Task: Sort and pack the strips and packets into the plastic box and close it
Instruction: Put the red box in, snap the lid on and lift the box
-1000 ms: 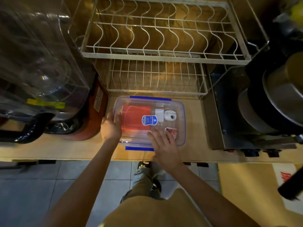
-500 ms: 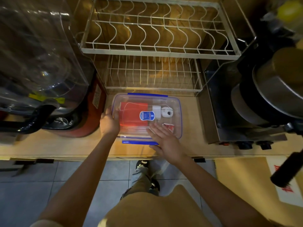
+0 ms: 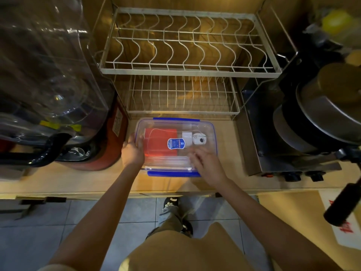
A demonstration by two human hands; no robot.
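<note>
A warm-lit wooden tabletop point(image 3: 224, 178) runs along a wood-panelled wall. A two-tier wire dish rack point(image 3: 183, 69) stands at its back, a steel stove point(image 3: 289, 153) with stacked pots point(image 3: 320, 118) to the right. Grey floor tiles point(image 3: 58, 222) lie below.

Glossy clear plastic box point(image 3: 212, 132), wire rack point(image 3: 185, 70)

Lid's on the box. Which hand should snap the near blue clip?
Right. The right hand lies on the lid's near right corner, just beside the near blue clip. The left hand grips the box's left end, steadying it.
</note>
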